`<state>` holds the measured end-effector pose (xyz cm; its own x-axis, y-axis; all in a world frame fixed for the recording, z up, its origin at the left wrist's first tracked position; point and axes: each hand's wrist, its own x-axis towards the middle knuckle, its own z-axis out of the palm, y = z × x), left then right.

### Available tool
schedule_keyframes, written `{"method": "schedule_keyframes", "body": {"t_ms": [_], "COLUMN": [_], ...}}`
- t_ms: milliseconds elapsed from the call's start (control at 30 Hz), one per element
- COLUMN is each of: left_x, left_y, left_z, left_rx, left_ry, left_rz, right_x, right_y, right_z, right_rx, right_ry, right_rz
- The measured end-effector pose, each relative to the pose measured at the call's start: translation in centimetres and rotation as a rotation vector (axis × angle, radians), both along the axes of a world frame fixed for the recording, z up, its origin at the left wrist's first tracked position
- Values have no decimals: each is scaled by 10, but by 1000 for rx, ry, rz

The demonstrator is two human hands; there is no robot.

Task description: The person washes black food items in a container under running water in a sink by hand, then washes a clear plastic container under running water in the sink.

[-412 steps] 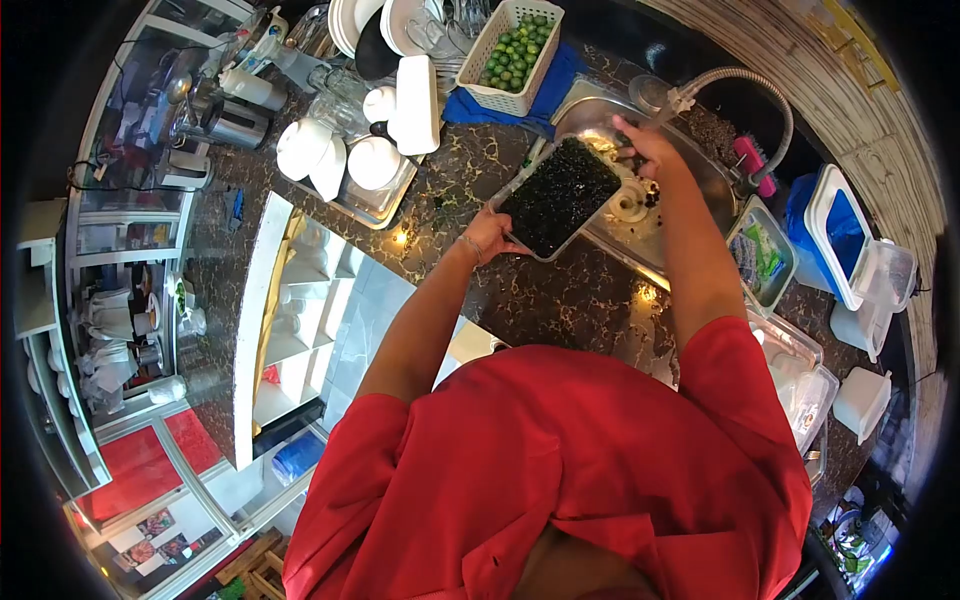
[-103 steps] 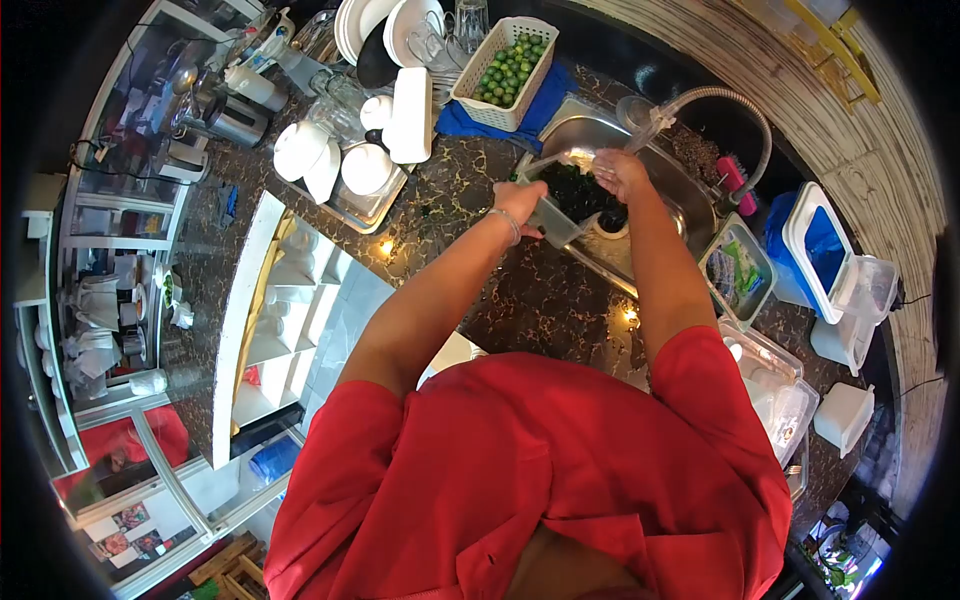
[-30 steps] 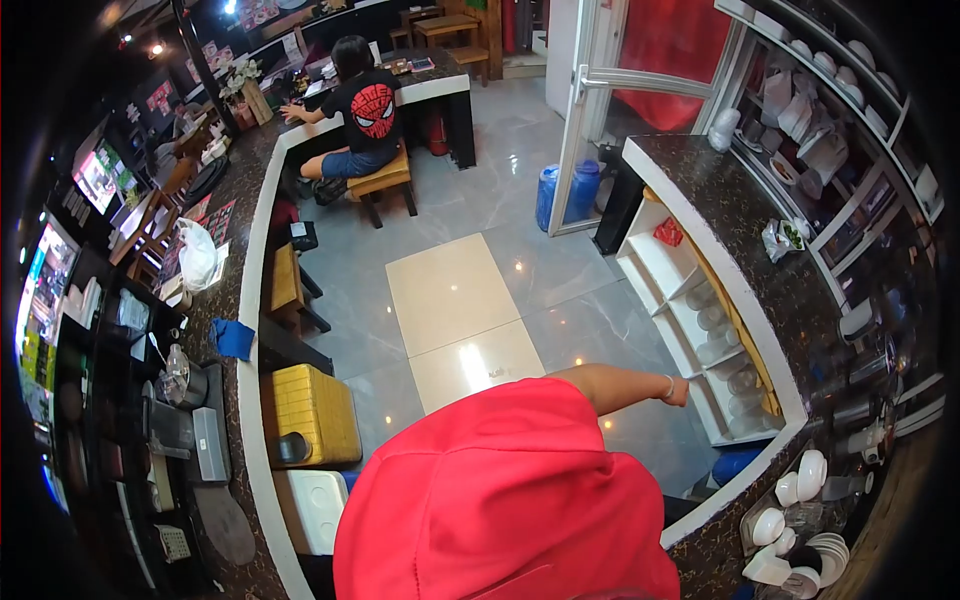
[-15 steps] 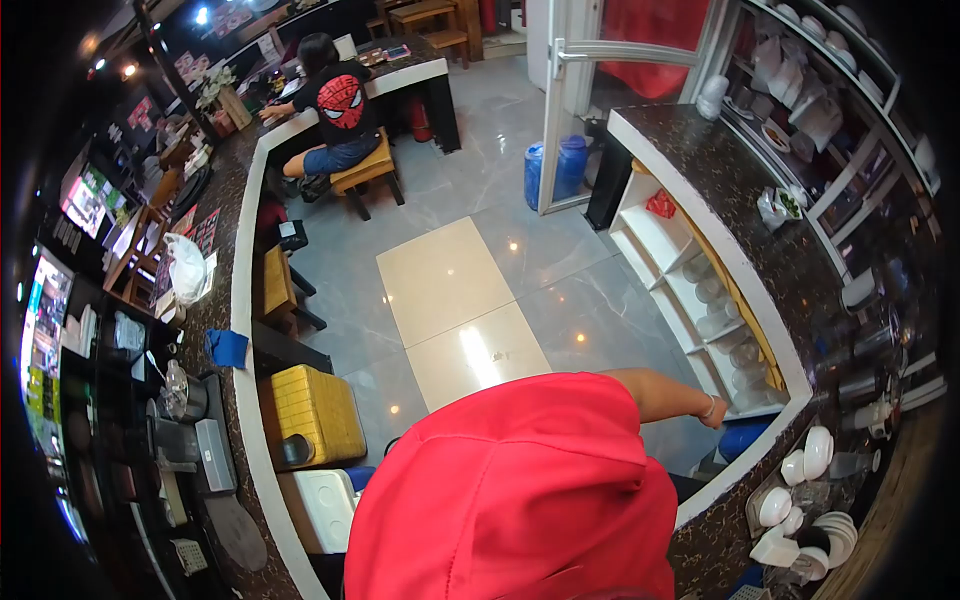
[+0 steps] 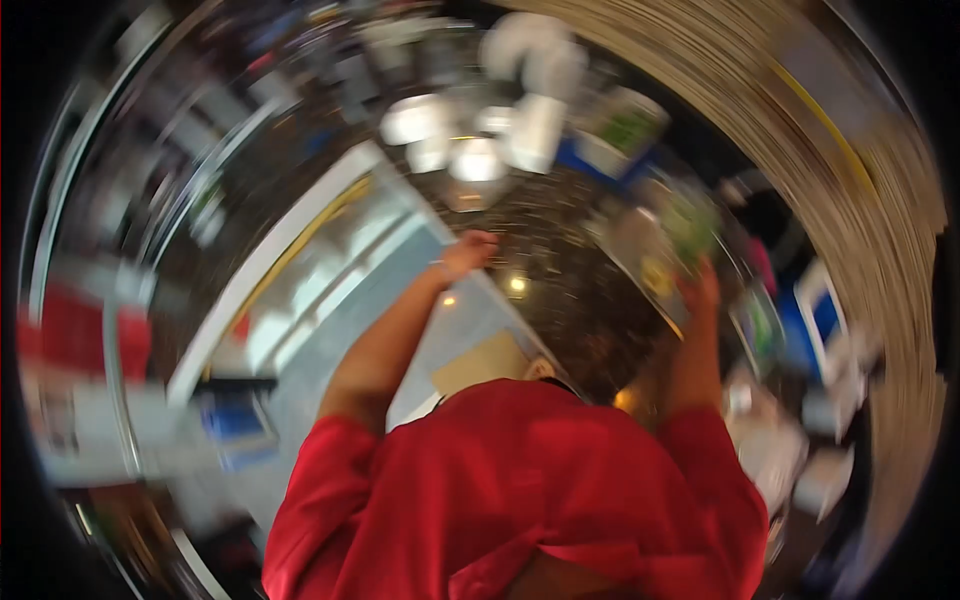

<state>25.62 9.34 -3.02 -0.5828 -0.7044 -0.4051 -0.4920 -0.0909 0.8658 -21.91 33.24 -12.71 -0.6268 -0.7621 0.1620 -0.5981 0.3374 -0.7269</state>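
Note:
My left hand (image 5: 468, 255) reaches over the white edge of the dark patterned counter (image 5: 560, 310), near several white bowls and cups (image 5: 475, 160). Motion smears its fingers, and I see nothing plainly held in it. On the other side my right hand (image 5: 702, 287) is at a clear or pale container (image 5: 640, 245) on the counter, just below a blurred green bundle (image 5: 690, 222). Whether it grips or only touches something cannot be made out.
A white box with green contents (image 5: 625, 130) stands on a blue tray (image 5: 590, 160) beyond the bowls. White-edged shelving (image 5: 275, 275) is at left, with a blue container (image 5: 235, 415) on the floor. More white containers (image 5: 770, 440) lie at right.
The view has swung from the open floor and seated person to the counter with bowls and greens. One bare arm showed before; both arms now stretch forward over the counter.

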Motion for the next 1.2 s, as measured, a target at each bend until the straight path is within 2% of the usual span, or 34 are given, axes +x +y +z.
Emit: {"method": "schedule_keyframes", "body": {"t_ms": [33, 67, 100, 133, 267, 333, 400, 467, 533, 567, 633, 667, 700, 767, 800, 833, 900, 933, 1000, 1033, 1100, 1133, 1167, 1200], "left_x": [-28, -48, -77, -103, -203, -248, -286, -319, -338, -346, -358, -365, -372, -382, -387, -394, -409, -419, -429, -437, -458, -464, -470, -478], "left_y": [-11, -24, -20, -14, -23, -21, -26, -36, -52, -56, -67, -67, -65, -58, -50, -38, -12, -8, -6, -3, -4, 6, 17, 19], "left_z": [-12, 0, 9, 14, 33, 48, 59, 64, 70, 73, 84, 86, 86, 86, 89, 92, 82, 72, 63, 57, 29, 35, 41, 35], "left_rx": [121, 189, 150, 105, 25, 32, 83, 275, 371, 423, 592, 635, 645, 514, 526, 382, 50, 54, -159, -184, -548, -673, -798, -953], "left_ry": [71, -15, 15, 50, 21, 7, -19, 37, 38, 30, -12, -7, -16, -171, -183, -256, -447, -444, -386, -388, -406, -439, -470, -428], "left_rz": [5, -33, -76, -99, -245, -244, -249, -58, -135, -134, -428, -534, -561, -466, -494, -492, -492, -520, -558, -544, -692, -745, -796, -892], "right_x": [17, 32, 37, 33, -16, -33, -46, -56, -62, -67, -80, -73, -65, -80, -79, -74, -74, -79, -76, -75, -59, -67, -62, -64], "right_y": [-6, -26, -35, -37, -29, -26, -29, -38, -48, -55, -61, -63, -66, -83, -91, -97, -105, -108, -112, -105, -82, -72, -39, -7], "right_z": [25, 53, 76, 90, 87, 96, 105, 106, 107, 98, 75, 89, 102, 33, 17, 5, -26, -33, -23, -18, 47, 30, 72, 90], "right_rx": [-116, -230, -279, -293, -197, -138, -97, -71, -147, -159, -131, -15, 103, -69, 0, 76, 13, 12, 74, 71, 320, 47, -56, -94], "right_ry": [-362, -809, -1016, -1113, -1214, -1293, -1280, -1264, -1310, -1310, -1172, -1067, -962, -1057, -998, -939, -863, -861, -484, -489, -33, 88, 83, 129], "right_rz": [-100, -217, -293, -337, -182, 78, 153, 228, 348, 331, 362, 177, -1, 262, 115, -40, -85, -114, -234, -238, -492, -559, -419, -385]}}
